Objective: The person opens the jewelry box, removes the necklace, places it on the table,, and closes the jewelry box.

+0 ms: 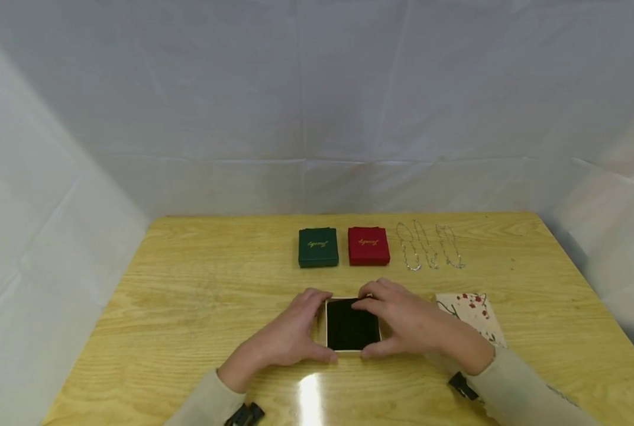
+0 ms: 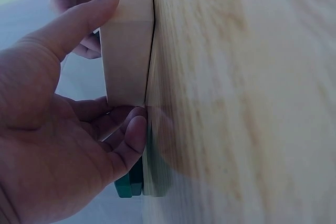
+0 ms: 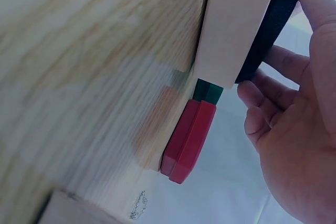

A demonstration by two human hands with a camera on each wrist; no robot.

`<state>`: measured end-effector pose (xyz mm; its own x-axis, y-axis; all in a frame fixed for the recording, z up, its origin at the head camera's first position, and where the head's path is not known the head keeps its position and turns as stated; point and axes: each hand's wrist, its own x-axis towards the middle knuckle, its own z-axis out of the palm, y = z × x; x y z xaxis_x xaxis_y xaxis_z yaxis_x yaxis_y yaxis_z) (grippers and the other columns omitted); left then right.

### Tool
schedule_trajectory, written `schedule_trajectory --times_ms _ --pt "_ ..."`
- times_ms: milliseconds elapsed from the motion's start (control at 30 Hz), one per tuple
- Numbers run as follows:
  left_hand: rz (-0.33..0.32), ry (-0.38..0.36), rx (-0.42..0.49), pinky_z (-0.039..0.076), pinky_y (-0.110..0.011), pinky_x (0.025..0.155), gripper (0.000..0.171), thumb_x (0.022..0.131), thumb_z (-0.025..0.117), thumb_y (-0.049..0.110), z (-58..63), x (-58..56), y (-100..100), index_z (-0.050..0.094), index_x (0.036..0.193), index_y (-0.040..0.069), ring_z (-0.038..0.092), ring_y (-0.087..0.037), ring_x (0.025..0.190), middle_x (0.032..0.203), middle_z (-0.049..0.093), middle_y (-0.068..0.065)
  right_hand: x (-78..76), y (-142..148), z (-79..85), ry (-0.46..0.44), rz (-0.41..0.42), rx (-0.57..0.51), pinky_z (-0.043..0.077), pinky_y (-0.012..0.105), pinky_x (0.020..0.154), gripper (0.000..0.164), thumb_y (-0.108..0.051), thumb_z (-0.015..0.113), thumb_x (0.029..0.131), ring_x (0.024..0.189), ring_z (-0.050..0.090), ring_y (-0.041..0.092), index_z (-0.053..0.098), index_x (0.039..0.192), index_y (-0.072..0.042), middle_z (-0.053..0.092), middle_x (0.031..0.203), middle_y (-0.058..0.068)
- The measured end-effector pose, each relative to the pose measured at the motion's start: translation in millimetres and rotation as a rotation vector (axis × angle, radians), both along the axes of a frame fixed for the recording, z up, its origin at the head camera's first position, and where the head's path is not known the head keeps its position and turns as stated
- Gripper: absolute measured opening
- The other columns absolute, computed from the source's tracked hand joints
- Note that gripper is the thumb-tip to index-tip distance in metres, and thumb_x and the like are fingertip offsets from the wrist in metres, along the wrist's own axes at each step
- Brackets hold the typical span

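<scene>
A small cream box (image 1: pixel 326 325) sits on the wooden table in front of me, its wall plain in the left wrist view (image 2: pixel 126 61). Inside its rim lies a black padded insert (image 1: pixel 351 325). My left hand (image 1: pixel 290 334) grips the box from the left, thumb at the near side and fingers at the far corner. From the right, my right hand (image 1: pixel 410 319) holds the insert between thumb and fingers. In the right wrist view the insert (image 3: pixel 270 32) slants up above the box wall on that side.
Behind the box stand a green jewelry box (image 1: pixel 318 251) and a red one (image 1: pixel 368 251). Several thin silver chains (image 1: pixel 408 248) lie right of them. A cream lid with embroidered red flowers (image 1: pixel 479 310) rests by my right forearm. White cloth (image 1: pixel 306 106) hangs behind the table.
</scene>
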<state>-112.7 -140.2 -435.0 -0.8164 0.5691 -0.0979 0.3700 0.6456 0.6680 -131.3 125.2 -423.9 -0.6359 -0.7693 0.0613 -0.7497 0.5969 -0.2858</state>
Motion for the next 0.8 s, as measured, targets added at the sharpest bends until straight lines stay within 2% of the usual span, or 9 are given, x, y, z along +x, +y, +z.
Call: schedule_trajectory --times_ms 133,400,800 --pt "0.001 0.007 -0.001 0.037 -0.038 0.103 0.103 0.068 0.083 0.05 0.0 0.0 -0.1 0.031 0.147 0.01 0.038 -0.018 0.125 0.138 0.038 0.0 -0.3 1.5 -0.3 0.014 0.004 0.0 0.043 0.035 0.096 0.076 -0.071 0.064 0.074 0.114 0.039 0.008 0.059 0.13 -0.021 0.045 0.128 -0.009" --pt "0.009 0.0 -0.004 0.036 -0.039 0.105 0.103 0.068 0.084 0.049 0.7 0.6 0.1 0.031 0.147 0.01 0.037 -0.017 0.126 0.138 0.038 0.001 -1.4 4.4 -1.0 0.043 0.041 -0.005 0.042 0.034 0.095 0.061 -0.062 0.059 0.085 0.111 0.041 0.008 0.06 0.129 -0.02 0.049 0.124 -0.009" --pt "0.009 0.005 -0.002 0.035 -0.038 0.106 0.103 0.068 0.084 0.049 -0.4 0.3 -0.3 0.03 0.147 0.01 0.035 -0.015 0.127 0.138 0.038 0.002 -1.6 3.8 -2.9 0.083 0.04 0.026 0.041 0.036 0.097 0.06 -0.061 0.06 0.085 0.113 0.043 0.01 0.061 0.128 -0.019 0.052 0.123 -0.007"
